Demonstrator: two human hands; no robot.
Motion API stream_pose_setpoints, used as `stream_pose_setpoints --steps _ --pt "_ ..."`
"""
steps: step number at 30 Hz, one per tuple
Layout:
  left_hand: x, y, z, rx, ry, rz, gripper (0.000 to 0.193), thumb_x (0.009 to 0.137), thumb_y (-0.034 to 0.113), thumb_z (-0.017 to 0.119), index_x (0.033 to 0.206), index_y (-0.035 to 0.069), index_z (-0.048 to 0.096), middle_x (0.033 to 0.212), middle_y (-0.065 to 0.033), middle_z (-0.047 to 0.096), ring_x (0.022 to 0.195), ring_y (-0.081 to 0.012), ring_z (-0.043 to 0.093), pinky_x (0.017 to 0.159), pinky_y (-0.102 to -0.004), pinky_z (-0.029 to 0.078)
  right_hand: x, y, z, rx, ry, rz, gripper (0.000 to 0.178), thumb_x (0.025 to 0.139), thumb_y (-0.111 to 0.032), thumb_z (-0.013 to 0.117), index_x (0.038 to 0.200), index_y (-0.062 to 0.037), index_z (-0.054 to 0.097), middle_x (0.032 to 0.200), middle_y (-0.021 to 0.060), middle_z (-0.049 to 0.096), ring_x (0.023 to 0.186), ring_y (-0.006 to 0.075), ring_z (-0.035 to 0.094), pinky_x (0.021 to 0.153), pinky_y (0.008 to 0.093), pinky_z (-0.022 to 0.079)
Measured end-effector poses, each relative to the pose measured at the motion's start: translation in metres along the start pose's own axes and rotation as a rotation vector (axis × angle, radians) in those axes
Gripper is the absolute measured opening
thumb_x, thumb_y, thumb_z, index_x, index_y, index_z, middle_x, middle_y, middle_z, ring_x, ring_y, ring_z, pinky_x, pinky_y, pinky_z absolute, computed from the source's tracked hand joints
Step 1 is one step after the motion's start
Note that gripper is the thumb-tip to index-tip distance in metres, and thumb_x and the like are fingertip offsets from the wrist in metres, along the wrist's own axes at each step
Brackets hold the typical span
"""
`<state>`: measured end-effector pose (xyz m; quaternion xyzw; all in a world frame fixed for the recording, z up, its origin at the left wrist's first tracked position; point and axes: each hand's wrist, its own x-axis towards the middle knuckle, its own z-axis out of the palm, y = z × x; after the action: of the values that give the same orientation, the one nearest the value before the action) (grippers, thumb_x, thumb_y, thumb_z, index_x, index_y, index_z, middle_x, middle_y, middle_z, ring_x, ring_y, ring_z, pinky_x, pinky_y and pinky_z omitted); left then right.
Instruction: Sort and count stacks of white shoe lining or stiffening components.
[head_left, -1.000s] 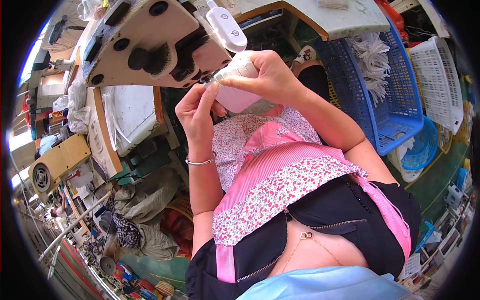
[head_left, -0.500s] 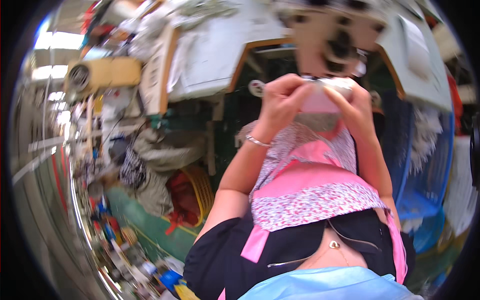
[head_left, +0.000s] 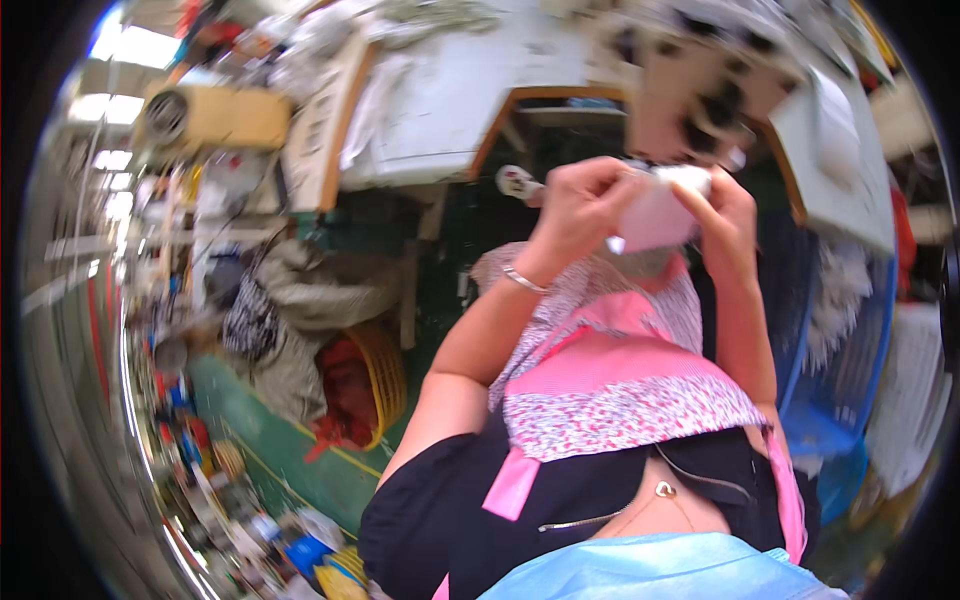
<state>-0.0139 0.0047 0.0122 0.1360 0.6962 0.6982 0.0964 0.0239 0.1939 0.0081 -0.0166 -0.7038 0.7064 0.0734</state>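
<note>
A pale pinkish-white piece (head_left: 655,215), thin and like cloth, hangs between my two hands; motion blur hides its exact kind. My left hand (head_left: 590,205) pinches its left upper edge, thumb and fingers pressed together. On the opposite side my right hand (head_left: 722,215) grips it, with the thumb lying across its upper corner. Just beyond both hands rises a beige machine head (head_left: 695,100) with dark parts, blurred; whether the piece touches it I cannot tell. Below the hands, a pink and speckled apron (head_left: 630,400) covers my lap.
A pale worktable (head_left: 440,110) with a wooden edge curves around the machine. At right stands a blue crate (head_left: 825,425) beside whitish stringy material (head_left: 840,290). To the left are a yellow basket (head_left: 385,385) holding red cloth (head_left: 345,395) and a heap of grey cloth (head_left: 310,290).
The view has shifted slightly. Both hands and the pale piece sit a little lower and farther right in the picture, and more of the piece's lower left shows.
</note>
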Motion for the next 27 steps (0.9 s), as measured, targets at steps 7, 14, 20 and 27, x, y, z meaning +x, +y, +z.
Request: stream_pose_setpoints --steps 7,14,20,27 --pt "-0.003 0.000 0.000 -0.082 0.062 -0.082 0.013 0.093 0.010 0.064 0.093 -0.002 0.068 0.069 -0.0023 0.063 0.048 -0.0047 0.051 0.044 -0.0174 0.038 0.008 0.020 0.006 0.233 -0.047 -0.026 0.026 0.085 -0.018 0.076 0.093 0.0037 0.065 0.083 0.0036 0.067 0.076 0.0061 0.061 0.066 0.0225 0.049" --pt "-0.003 0.000 0.000 -0.052 0.045 -0.047 0.014 0.093 0.011 0.065 0.094 -0.003 0.069 0.070 -0.0036 0.064 0.048 -0.0058 0.051 0.044 -0.0177 0.037 -0.001 0.018 0.002 0.296 -0.049 -0.027 0.023 0.086 -0.018 0.076 0.091 0.0017 0.064 0.081 0.0025 0.067 0.074 0.0039 0.060 0.064 0.0200 0.049" --pt "-0.001 -0.001 -0.012 -0.023 0.047 -0.027 0.011 0.090 0.008 0.067 0.092 -0.003 0.070 0.070 -0.0029 0.063 0.048 -0.0058 0.049 0.045 -0.0176 0.035 -0.007 0.022 0.013 0.345 -0.033 -0.022 0.019 0.088 -0.015 0.074 0.092 0.0012 0.065 0.082 0.0016 0.067 0.074 0.0040 0.060 0.064 0.0202 0.049" --pt "0.003 -0.002 -0.012 -0.036 0.004 -0.053 0.009 0.090 0.008 0.068 0.090 -0.001 0.070 0.069 0.0001 0.061 0.052 -0.0035 0.047 0.047 -0.0163 0.033 -0.001 0.013 0.009 0.261 -0.041 -0.023 0.021 0.087 -0.017 0.074 0.090 0.0020 0.066 0.079 0.0025 0.067 0.072 0.0048 0.060 0.063 0.0217 0.050"
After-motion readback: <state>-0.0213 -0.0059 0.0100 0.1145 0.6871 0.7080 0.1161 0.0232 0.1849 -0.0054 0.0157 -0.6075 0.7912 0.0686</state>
